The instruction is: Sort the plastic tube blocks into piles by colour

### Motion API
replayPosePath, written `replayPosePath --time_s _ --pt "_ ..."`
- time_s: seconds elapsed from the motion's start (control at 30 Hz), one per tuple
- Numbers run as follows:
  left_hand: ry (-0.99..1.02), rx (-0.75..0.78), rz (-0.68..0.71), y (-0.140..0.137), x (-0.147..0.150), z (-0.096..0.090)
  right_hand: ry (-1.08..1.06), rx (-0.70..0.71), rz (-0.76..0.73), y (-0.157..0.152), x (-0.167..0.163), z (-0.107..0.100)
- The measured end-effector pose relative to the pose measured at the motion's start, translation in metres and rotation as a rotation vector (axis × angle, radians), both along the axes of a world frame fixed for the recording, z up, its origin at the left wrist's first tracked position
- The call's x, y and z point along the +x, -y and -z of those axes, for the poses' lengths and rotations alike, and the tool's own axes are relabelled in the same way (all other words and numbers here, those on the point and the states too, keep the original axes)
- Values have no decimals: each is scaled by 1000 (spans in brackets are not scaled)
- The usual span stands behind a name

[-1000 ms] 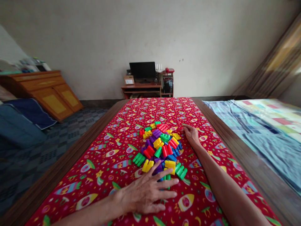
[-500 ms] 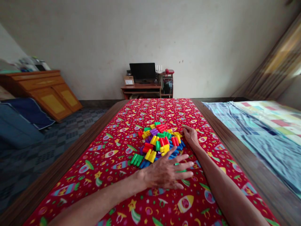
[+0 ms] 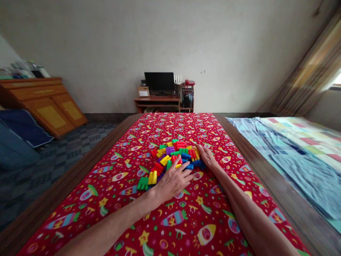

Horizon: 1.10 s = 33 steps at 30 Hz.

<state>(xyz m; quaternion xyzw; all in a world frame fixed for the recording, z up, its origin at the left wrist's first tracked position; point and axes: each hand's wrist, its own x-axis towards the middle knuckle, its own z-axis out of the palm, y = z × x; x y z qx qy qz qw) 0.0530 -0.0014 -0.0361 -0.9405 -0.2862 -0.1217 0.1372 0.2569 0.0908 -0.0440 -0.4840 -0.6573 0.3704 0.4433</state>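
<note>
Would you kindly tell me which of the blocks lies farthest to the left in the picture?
It is the green block immediately left of a yellow block, at the near end; every other visible block sits farther right.

Window (image 3: 337,80): pale, blown-out patch at the right edge; daylight seems to enter here.
Curtain (image 3: 303,80): warm glow, smeared and slanted by wide-angle stretch.
Wall (image 3: 170,39): grey, brightest right of centre, duller toward the upper left.
Floor (image 3: 87,138): dim, left side.
Cabinet (image 3: 45,103): leaning, soft-edged at far left.
Blocks (image 3: 160,169): vivid, slightly soft, perhaps from motion.
</note>
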Motion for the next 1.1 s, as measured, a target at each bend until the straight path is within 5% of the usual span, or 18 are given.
replayPosePath --time_s 0.13,0.27,0.43,0.57,0.67,0.77,0.93,1.1 --pt "109 -54 40 -5 -9 4 -148 -80 -152 14 -13 -11" --pt "396 -176 90 -15 -17 -16 -353 -189 -128 11 -14 -6" --pt "541 -201 -148 -53 -56 -34 -519 -218 4 1 -10 8" --pt "449 -256 -396 -79 -93 -9 -463 -205 -9 3 -12 8" --pt "423 -430 -393 -82 -101 4 -436 -183 -31 7 -14 6" --pt "500 -508 -362 -81 -104 -5 -428 -168 -32 7 -15 6" --pt "623 -444 -543 -84 -130 -28 -320 4 131 3 -15 10" --pt "664 -498 -635 -78 -137 -3 30 95 -25 12 -28 9"
